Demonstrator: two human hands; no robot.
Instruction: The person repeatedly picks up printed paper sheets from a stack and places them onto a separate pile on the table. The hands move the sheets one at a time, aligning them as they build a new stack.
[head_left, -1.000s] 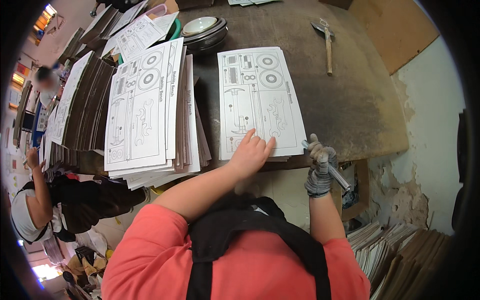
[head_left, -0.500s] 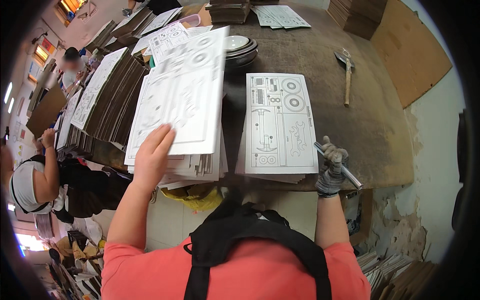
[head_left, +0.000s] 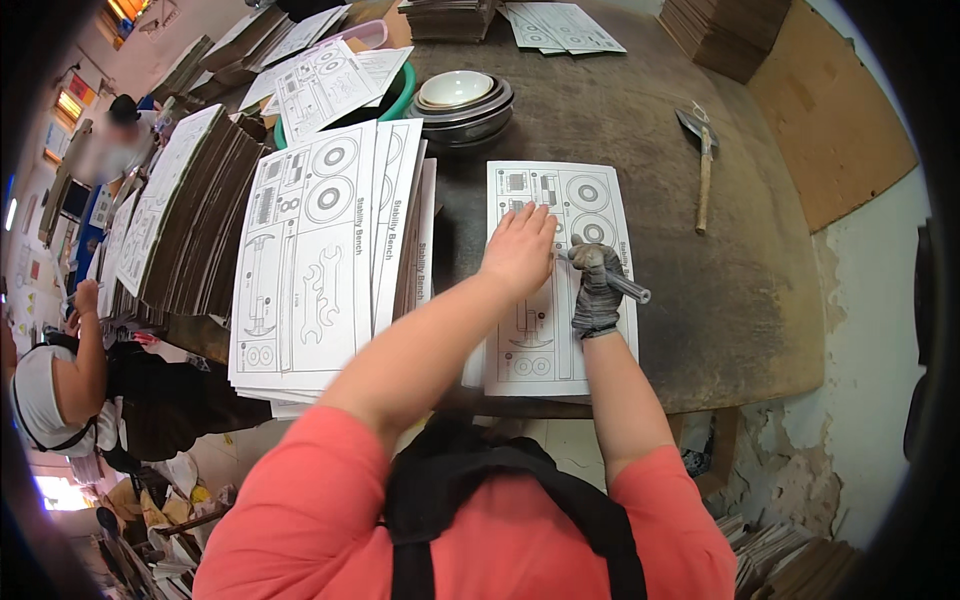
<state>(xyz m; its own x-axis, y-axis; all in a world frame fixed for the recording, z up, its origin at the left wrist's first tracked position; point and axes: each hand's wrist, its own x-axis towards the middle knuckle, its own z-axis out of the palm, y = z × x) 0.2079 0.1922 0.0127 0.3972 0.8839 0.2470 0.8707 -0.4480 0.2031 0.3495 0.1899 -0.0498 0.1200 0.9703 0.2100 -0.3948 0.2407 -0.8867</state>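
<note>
My left hand [head_left: 522, 245] lies flat, fingers stretched, on a white board [head_left: 535, 372] printed with black line drawings of tools and rings. The board lies near the table's front edge. My right hand [head_left: 596, 290], in a grey glove, is closed around a metal rod or tube [head_left: 632, 288] and rests over the same board's right half. The rod's far end is partly hidden by the glove. To the left, beside my left forearm, stands a stack of similar printed boards [head_left: 290, 300], its upper ones fanned to the right.
Nested bowls [head_left: 460, 90] and a green basin [head_left: 405, 92] stand at the back. A wooden-handled hammer-like tool [head_left: 704, 180] lies at right. Tall board stacks [head_left: 185, 220] rise at left, others [head_left: 725, 35] at back right, by a brown panel [head_left: 830, 125]. A person [head_left: 60, 385] works at far left.
My left hand has let go of a printed board over the left stack and moved right onto the other board. My gloved right hand has moved left over that board, still holding the rod.
</note>
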